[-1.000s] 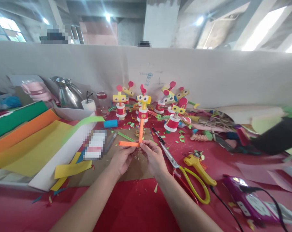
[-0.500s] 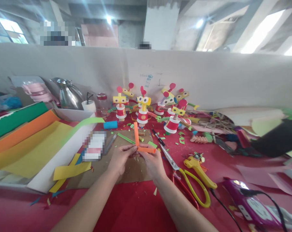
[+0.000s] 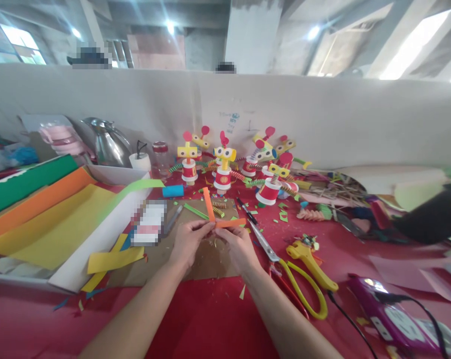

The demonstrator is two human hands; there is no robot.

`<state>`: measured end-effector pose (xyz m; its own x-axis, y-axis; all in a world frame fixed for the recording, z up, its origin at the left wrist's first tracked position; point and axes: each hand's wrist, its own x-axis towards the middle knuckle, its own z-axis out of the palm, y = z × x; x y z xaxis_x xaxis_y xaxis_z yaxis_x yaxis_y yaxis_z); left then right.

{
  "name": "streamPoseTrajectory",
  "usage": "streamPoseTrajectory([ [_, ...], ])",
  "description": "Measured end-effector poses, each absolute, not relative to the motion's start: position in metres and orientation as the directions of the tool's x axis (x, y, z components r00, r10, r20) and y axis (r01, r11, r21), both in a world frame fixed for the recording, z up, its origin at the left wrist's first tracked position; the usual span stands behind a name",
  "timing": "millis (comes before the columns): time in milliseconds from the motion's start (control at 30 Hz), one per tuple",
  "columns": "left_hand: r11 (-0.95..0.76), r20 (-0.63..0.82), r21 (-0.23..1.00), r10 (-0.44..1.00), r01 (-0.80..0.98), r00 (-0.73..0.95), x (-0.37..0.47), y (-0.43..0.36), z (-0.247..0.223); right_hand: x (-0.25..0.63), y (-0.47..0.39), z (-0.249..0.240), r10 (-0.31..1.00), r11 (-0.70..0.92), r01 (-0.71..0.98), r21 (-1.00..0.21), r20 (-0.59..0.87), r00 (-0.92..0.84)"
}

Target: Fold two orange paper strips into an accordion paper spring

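Two orange paper strips point(image 3: 209, 203) meet at a corner, one pointing up and away, the other out to the right. My left hand point(image 3: 190, 242) pinches them at the corner from the left. From the right, my right hand point(image 3: 237, 244) grips the same corner, its fingers under the sideways strip. Both hands are over a brown cardboard sheet point(image 3: 210, 262). Small folded paper springs point(image 3: 218, 211) and a green strip point(image 3: 196, 211) lie just beyond them.
Several paper-cup figures point(image 3: 223, 177) stand behind. Scissors point(image 3: 273, 257), a yellow glue gun point(image 3: 313, 267) and a purple power strip point(image 3: 393, 319) lie right. A white box point(image 3: 94, 239) of coloured paper sits left, beside yellow strips point(image 3: 115, 260).
The sideways orange strip has tilted up slightly at its right end, and the upright one leans a little more to the left. The view has shifted slightly.
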<state>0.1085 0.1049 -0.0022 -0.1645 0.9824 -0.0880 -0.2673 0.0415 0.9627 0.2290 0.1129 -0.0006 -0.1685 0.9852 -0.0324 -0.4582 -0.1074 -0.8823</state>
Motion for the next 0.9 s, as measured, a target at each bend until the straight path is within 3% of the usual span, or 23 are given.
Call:
streamPoseTrajectory([
  [367,0.167,-0.189,0.834,0.982,-0.527,0.011,0.106,0.106,0.004,0.231,0.117,-0.003,0.997,-0.046,-0.407,-0.912,-0.019,-0.07],
  [700,0.145,-0.163,0.898,0.987,-0.415,-0.009,0.104,0.105,0.004,0.232,0.115,-0.004,0.996,0.047,-0.225,-0.973,0.063,-0.064],
  [900,0.181,-0.218,0.896,0.975,-0.405,-0.046,0.099,0.109,0.003,0.232,0.115,-0.005,0.985,0.106,-0.142,-0.984,0.124,-0.122],
])
